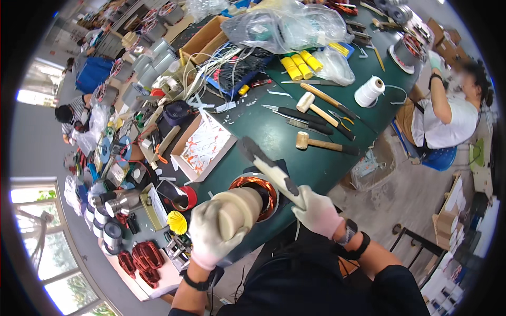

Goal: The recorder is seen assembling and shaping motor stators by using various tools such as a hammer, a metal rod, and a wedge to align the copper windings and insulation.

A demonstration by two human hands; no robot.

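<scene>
One gloved left hand (211, 237) curls around a thick, round beige block (234, 205), fingers spread to its width, near the edge of the green table (247, 124). In view, the block overlaps a copper coil (270, 185) toward its 2 o'clock. The right hand (317, 211) closes around the handle of a blurred dark-and-white tool (270, 170) pointing to 10 o'clock. The block looks stiff, fairly heavy and smooth enough to slip in cloth, so its curved side suits a full-palm hold. The coil's fine, shiny strands look easily nicked.
</scene>
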